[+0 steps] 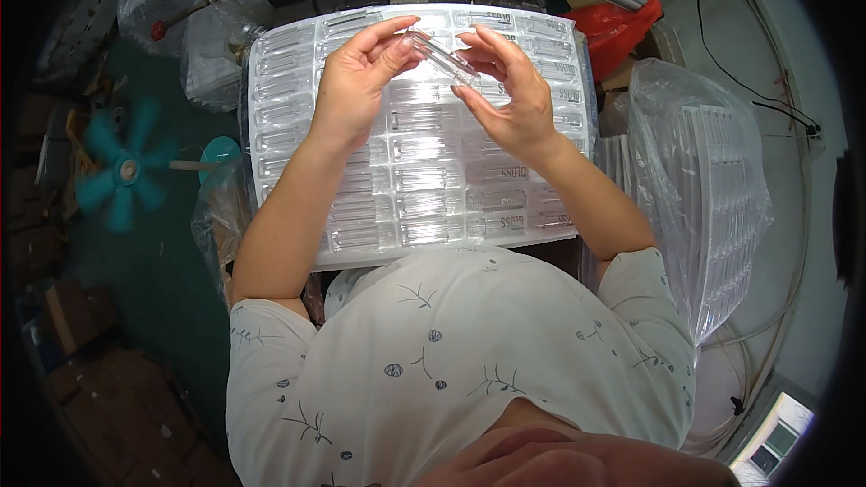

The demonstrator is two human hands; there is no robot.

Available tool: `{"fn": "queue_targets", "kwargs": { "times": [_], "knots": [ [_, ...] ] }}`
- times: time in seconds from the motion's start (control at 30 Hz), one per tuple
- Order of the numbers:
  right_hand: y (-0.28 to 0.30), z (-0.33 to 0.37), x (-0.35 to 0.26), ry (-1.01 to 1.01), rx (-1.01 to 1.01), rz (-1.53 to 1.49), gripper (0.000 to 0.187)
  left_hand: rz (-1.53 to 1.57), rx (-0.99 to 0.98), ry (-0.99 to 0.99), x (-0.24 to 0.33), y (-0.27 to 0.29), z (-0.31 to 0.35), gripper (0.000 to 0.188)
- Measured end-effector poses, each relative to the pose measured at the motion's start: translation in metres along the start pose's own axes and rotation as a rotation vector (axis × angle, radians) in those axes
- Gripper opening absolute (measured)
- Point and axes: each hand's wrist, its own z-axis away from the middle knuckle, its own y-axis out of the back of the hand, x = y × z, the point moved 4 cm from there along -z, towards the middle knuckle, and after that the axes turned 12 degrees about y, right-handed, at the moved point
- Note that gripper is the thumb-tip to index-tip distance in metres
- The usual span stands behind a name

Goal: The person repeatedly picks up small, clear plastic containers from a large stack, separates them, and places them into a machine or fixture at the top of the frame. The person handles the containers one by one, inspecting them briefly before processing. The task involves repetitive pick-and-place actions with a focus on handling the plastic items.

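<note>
Raised over the work, the person's left hand (363, 72) and right hand (511, 95) hold one piece between them. Beneath spreads a broad white tray (361, 258), filled with columns of clear plastic tubes (424, 229). To its right, a transparent bag (663, 90) wraps more trays (722, 207); off left stands a teal fan (128, 168); beyond the far right corner lies red plastic (624, 41). Smallest, the held clear tube (440, 59) slants above the tray, left fingertips pinching its upper end, right thumb and fingers about its lower.
</note>
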Motion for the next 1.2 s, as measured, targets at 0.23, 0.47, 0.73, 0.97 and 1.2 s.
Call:
{"fn": "queue_targets", "kwargs": {
  "times": [0.23,0.47,0.73,0.97,1.2],
  "knots": [
    [0.000,0.011,0.001,-0.042,0.059,-0.090,0.068,-0.045,0.006,-0.022,0.003,-0.005,0.005,0.033],
    [0.002,0.017,-0.001,-0.082,0.091,-0.107,0.068,-0.133,0.017,-0.021,0.002,-0.007,0.006,0.034],
    [0.005,0.012,-0.012,0.092,0.051,0.095,0.070,-0.042,0.009,0.036,-0.002,-0.011,0.004,0.033],
    [0.009,0.003,-0.024,0.318,-0.090,0.222,0.033,-0.078,-0.009,0.183,-0.014,-0.024,-0.005,0.020],
    [0.024,-0.027,-0.002,0.183,0.104,0.252,0.028,-0.663,0.270,-0.044,0.018,0.001,-0.078,0.029]
  ]
}}
